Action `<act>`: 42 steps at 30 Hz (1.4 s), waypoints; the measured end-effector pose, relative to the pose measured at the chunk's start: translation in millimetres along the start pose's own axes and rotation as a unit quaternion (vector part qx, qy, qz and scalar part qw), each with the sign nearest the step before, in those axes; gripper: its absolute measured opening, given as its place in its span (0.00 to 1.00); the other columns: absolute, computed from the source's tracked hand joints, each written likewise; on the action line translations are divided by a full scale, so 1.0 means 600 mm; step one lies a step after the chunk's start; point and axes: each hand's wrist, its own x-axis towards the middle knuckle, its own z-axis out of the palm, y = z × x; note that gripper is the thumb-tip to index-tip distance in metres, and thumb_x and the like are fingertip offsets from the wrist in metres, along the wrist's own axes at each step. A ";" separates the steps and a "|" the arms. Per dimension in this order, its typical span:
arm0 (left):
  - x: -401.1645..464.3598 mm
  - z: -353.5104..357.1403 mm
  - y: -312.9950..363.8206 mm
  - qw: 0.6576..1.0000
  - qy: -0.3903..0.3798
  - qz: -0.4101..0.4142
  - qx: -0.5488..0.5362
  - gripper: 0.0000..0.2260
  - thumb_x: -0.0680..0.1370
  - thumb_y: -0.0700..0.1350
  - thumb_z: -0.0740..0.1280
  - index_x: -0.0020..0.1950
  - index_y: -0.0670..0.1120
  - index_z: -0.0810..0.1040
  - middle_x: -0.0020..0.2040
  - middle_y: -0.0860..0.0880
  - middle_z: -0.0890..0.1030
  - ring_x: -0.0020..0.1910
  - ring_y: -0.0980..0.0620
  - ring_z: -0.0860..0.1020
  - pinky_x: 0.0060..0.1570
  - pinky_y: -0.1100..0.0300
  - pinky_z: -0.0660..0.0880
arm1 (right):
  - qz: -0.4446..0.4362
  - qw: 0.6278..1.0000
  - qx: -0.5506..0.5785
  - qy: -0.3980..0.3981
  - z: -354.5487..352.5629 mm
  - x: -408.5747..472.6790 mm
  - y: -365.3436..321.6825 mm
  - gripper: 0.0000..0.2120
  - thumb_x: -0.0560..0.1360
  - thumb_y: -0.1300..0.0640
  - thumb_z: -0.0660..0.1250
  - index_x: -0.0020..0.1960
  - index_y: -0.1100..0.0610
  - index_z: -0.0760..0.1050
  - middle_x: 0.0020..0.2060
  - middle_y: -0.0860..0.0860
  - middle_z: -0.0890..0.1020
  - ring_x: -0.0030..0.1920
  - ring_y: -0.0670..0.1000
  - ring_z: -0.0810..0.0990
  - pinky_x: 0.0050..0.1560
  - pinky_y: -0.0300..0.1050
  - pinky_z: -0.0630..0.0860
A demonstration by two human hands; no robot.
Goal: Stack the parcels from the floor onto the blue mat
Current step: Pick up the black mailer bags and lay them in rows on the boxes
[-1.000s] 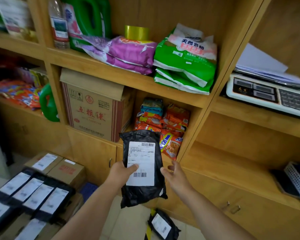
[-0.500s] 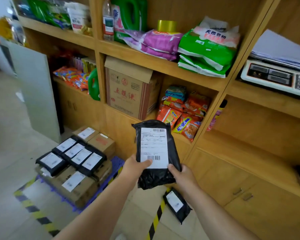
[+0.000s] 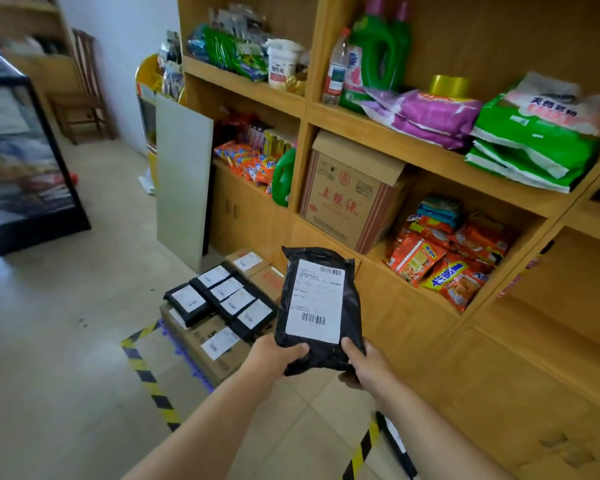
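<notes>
Both hands hold one black parcel upright in the air, its white label facing the camera. The left hand grips the parcel's bottom corner at 7 o'clock, thumb laid across the front and the other fingers curled behind it out of sight. The right hand grips the corner at 5 o'clock the same way, thumb on the front edge and fingers wrapped under the plastic.

At 9 o'clock from the held parcel, down on the floor, a stack of parcels sits on the blue mat: brown boxes below and several black bags with white labels lying flat on top, side by side. Only the mat's edge shows, poking out from under the boxes at the stack's 6 o'clock side. Yellow and black tape on the floor runs just beside the mat at its 7 o'clock side.

At 5 o'clock from the hands, partly hidden by the right forearm, another black parcel lies on the floor next to a second strip of tape.

A wooden shelf fills the view from 12 to 3 o'clock, holding a cardboard box, snack packets and green bags. A white board leans against the shelf's end at 10 o'clock.
</notes>
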 end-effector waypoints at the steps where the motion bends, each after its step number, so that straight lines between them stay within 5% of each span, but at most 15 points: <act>1: 0.003 -0.032 0.005 1.000 0.003 0.003 0.004 0.13 0.71 0.44 0.74 0.54 0.43 0.80 0.47 0.47 0.84 0.47 0.47 0.82 0.50 0.53 0.80 | -0.001 1.000 -0.002 -0.005 0.027 0.004 -0.010 0.11 0.80 0.49 0.60 0.60 0.51 0.68 0.46 0.53 0.78 0.35 0.52 0.79 0.41 0.45 0.78; 8: 0.031 -0.295 0.032 0.997 0.057 0.018 0.038 0.03 0.75 0.40 0.70 0.47 0.46 0.80 0.43 0.49 0.83 0.43 0.51 0.81 0.39 0.61 0.76 | 0.016 0.997 0.051 -0.048 0.277 0.040 -0.085 0.08 0.80 0.54 0.61 0.56 0.57 0.73 0.43 0.54 0.78 0.40 0.52 0.79 0.41 0.43 0.79; 12: 0.058 -0.429 0.036 0.995 0.088 -0.012 0.036 0.07 0.74 0.35 0.70 0.51 0.40 0.80 0.44 0.43 0.83 0.44 0.44 0.82 0.49 0.49 0.80 | 0.040 0.996 0.065 -0.050 0.390 0.073 -0.111 0.10 0.78 0.52 0.65 0.55 0.58 0.73 0.47 0.56 0.80 0.42 0.54 0.81 0.48 0.49 0.80; 17: 0.090 -0.524 0.043 0.991 0.128 -0.038 0.019 0.05 0.74 0.30 0.66 0.42 0.39 0.75 0.43 0.40 0.79 0.38 0.47 0.79 0.32 0.62 0.79 | 0.055 0.996 0.059 -0.038 0.462 0.099 -0.139 0.05 0.77 0.55 0.67 0.48 0.57 0.74 0.46 0.58 0.81 0.43 0.56 0.81 0.53 0.54 0.79; 21: 0.155 -0.567 0.059 0.978 0.177 0.007 0.114 0.12 0.74 0.37 0.68 0.55 0.46 0.74 0.49 0.46 0.77 0.46 0.47 0.76 0.52 0.48 0.77 | 0.036 0.999 0.003 -0.036 0.484 0.143 -0.158 0.04 0.76 0.54 0.68 0.48 0.54 0.74 0.49 0.56 0.82 0.49 0.56 0.82 0.56 0.57 0.78; 24: 0.203 -0.581 0.101 0.928 0.167 0.093 0.319 0.27 0.76 0.44 0.67 0.73 0.51 0.63 0.61 0.50 0.72 0.61 0.48 0.71 0.59 0.52 0.71 | 0.021 0.997 -0.051 -0.061 0.499 0.189 -0.179 0.07 0.76 0.52 0.68 0.52 0.52 0.74 0.51 0.53 0.82 0.50 0.55 0.82 0.56 0.56 0.78; 27: 0.259 -0.584 0.157 0.847 0.131 0.194 0.476 0.29 0.78 0.46 0.64 0.76 0.54 0.56 0.76 0.51 0.60 0.74 0.48 0.58 0.71 0.52 0.60 | 0.031 0.992 -0.082 -0.093 0.519 0.247 -0.204 0.10 0.76 0.52 0.68 0.55 0.54 0.74 0.52 0.53 0.81 0.51 0.54 0.81 0.58 0.57 0.77; 30: 0.329 -0.597 0.208 0.802 0.085 0.188 0.561 0.32 0.78 0.49 0.63 0.77 0.56 0.48 0.78 0.52 0.47 0.77 0.49 0.46 0.74 0.51 0.48 | 0.049 0.987 -0.095 -0.120 0.544 0.317 -0.232 0.16 0.74 0.49 0.69 0.60 0.53 0.72 0.56 0.51 0.79 0.55 0.54 0.79 0.58 0.55 0.77; 32: 0.380 -0.611 0.237 0.784 0.065 0.168 0.594 0.34 0.78 0.52 0.63 0.78 0.56 0.45 0.78 0.51 0.43 0.77 0.49 0.43 0.74 0.51 0.43 | 0.049 0.983 -0.093 -0.148 0.557 0.356 -0.257 0.10 0.76 0.51 0.67 0.56 0.50 0.72 0.51 0.48 0.79 0.52 0.51 0.79 0.53 0.50 0.77; 38: 0.517 -0.656 0.299 0.806 0.043 0.125 0.577 0.37 0.76 0.55 0.65 0.78 0.56 0.46 0.78 0.52 0.51 0.77 0.48 0.51 0.74 0.47 0.48 | 0.031 0.976 -0.092 -0.196 0.572 0.471 -0.321 0.11 0.77 0.54 0.67 0.58 0.49 0.73 0.54 0.51 0.79 0.48 0.49 0.79 0.43 0.42 0.74; 42: 0.581 -0.686 0.332 0.843 -0.004 0.076 0.533 0.31 0.77 0.52 0.65 0.77 0.55 0.54 0.75 0.50 0.62 0.72 0.46 0.62 0.71 0.46 0.60 | 0.050 0.971 -0.109 -0.209 0.579 0.536 -0.355 0.17 0.77 0.53 0.66 0.65 0.52 0.71 0.58 0.50 0.78 0.51 0.49 0.79 0.42 0.40 0.74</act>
